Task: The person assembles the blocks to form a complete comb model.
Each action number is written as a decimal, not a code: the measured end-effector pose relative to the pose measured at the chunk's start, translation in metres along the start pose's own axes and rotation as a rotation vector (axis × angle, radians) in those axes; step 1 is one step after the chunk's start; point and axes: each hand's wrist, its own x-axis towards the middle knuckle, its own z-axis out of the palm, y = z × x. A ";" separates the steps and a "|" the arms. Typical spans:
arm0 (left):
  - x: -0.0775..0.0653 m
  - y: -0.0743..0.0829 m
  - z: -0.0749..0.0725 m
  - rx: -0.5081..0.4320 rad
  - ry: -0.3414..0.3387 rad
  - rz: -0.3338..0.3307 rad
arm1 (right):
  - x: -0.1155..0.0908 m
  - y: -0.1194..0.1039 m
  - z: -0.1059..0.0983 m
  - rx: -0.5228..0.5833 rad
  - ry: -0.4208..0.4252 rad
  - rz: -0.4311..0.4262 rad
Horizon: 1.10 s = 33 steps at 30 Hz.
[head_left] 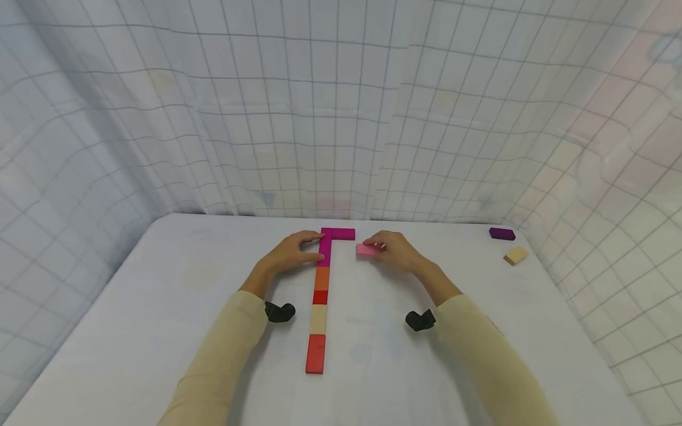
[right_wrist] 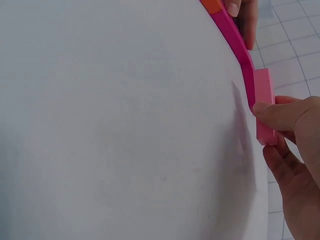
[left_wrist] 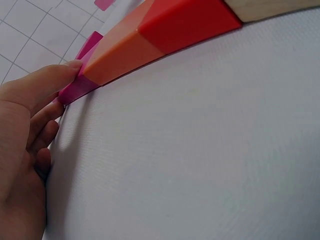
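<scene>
A magenta block (head_left: 324,251) heads a straight column of blocks on the white table. My left hand (head_left: 288,252) lies on its left side, thumb and index fingertips touching it, the thumb (left_wrist: 55,77) fairly straight. A second magenta block (head_left: 343,234) extends rightward from the column's top. My right hand (head_left: 398,251) pinches a pink block (right_wrist: 264,102) between thumb and fingers, just right of and nearer than that second block. In the right wrist view the pink block appears raised off the table, with a shadow to its left.
Below the magenta block run an orange block (head_left: 322,278), a red block (head_left: 320,297), a pale wooden block (head_left: 318,319) and another red block (head_left: 315,354). At the far right lie a purple block (head_left: 502,234) and a wooden block (head_left: 515,255). A grid-patterned curtain (head_left: 330,118) surrounds the table.
</scene>
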 end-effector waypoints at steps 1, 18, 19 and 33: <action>-0.001 0.000 0.000 0.003 0.001 -0.003 | 0.002 -0.001 0.003 -0.006 0.001 -0.008; -0.002 -0.001 -0.001 0.001 0.005 0.001 | 0.031 -0.020 0.038 -0.012 -0.026 0.066; -0.001 0.000 -0.001 -0.002 0.004 -0.002 | 0.032 -0.021 0.038 -0.011 -0.027 0.067; 0.000 -0.001 0.000 -0.013 0.005 -0.012 | 0.045 -0.025 0.049 -0.072 -0.010 0.051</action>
